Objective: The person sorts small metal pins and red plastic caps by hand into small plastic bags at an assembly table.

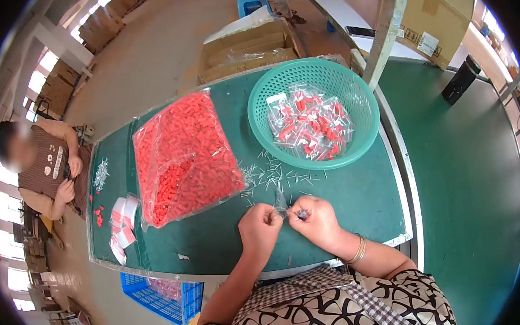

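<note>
Near the front edge of the green table, my left hand [259, 227] and my right hand [315, 220] are close together, fingers pinched on a small clear plastic bag [281, 203] between them. Something small and dark shows at my right fingers, too small to name. Beyond the hands lie scattered thin metal pins [267, 175]. A large clear bag full of red plastic pieces [185, 158] lies to the left. At the back right, a green perforated basket [363, 150] holds small clear packets with red pieces [311, 123].
Flat red-and-white packets [121, 227] lie on the table's left side, near loose red pieces [99, 217] and more pins [101, 174]. Another person [46, 163] sits at the left. A blue crate [155, 300] stands below the front edge, an open carton [247, 49] behind the table.
</note>
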The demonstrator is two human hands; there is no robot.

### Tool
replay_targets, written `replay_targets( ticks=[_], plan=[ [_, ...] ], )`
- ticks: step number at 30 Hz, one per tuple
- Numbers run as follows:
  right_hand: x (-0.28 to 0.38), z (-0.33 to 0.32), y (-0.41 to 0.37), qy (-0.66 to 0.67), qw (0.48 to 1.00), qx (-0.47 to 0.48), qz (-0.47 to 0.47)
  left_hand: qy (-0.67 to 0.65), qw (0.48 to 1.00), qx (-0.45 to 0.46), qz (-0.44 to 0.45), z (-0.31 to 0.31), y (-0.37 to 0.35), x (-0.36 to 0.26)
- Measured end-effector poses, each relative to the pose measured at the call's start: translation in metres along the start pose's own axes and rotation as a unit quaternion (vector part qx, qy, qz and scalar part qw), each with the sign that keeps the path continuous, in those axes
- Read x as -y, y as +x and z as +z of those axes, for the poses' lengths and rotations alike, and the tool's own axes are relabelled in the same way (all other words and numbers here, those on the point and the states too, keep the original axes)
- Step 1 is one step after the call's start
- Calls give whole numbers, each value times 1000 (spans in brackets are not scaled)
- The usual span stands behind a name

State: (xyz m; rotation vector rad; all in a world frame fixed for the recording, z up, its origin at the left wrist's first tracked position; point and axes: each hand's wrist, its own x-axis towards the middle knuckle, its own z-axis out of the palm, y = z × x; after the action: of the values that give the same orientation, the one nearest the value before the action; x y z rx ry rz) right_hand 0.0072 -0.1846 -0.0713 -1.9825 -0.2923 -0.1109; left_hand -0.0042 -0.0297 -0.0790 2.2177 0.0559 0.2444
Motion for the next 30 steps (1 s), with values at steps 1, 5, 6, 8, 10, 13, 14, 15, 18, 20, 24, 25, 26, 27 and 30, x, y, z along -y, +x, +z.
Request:
replay_targets(
  ticks=[1,5,6,8,10,13,14,15,18,20,24,25,26,27,30],
  plan=[
    [0,0,0,6,1000,-2,0,1,1000,0,7,0,0,3],
    [0,1,1,14,1000,0,-4,-120,992,34,-25,3,1,3],
    [-1,1,1,12,1000,4,-8,-182,981,49,-49,4,2,2],
    [-3,3,0,10,1000,14,-20,-191,977,68,-60,6,3,7],
    [-3,4,-1,3,999,14,-33,-122,990,61,-33,4,5,6],
    [-3,3,-1,-20,999,6,-42,-12,999,46,4,-1,8,0],
    [-5,0,-1,-30,999,11,-40,-54,996,61,-26,0,9,3],
    [-6,-2,-1,-41,998,18,-38,-97,991,75,-57,0,10,4],
    [4,-11,9,-52,987,12,-150,-146,983,92,-62,-14,15,1],
    [7,-14,11,-92,981,64,-159,-158,978,123,-62,-22,14,-7],
    [3,-6,7,-120,972,90,-179,-167,967,181,-64,-25,11,-16],
    [0,-5,5,-119,973,87,-179,-166,967,181,-67,-24,10,-17],
    [-3,-4,4,-119,973,86,-180,-166,967,180,-69,-22,9,-18],
    [-5,-4,3,-117,973,85,-182,-165,967,178,-72,-22,9,-18],
    [-3,-6,5,-87,974,94,-188,-212,957,180,-84,-20,8,-11]
  ],
)
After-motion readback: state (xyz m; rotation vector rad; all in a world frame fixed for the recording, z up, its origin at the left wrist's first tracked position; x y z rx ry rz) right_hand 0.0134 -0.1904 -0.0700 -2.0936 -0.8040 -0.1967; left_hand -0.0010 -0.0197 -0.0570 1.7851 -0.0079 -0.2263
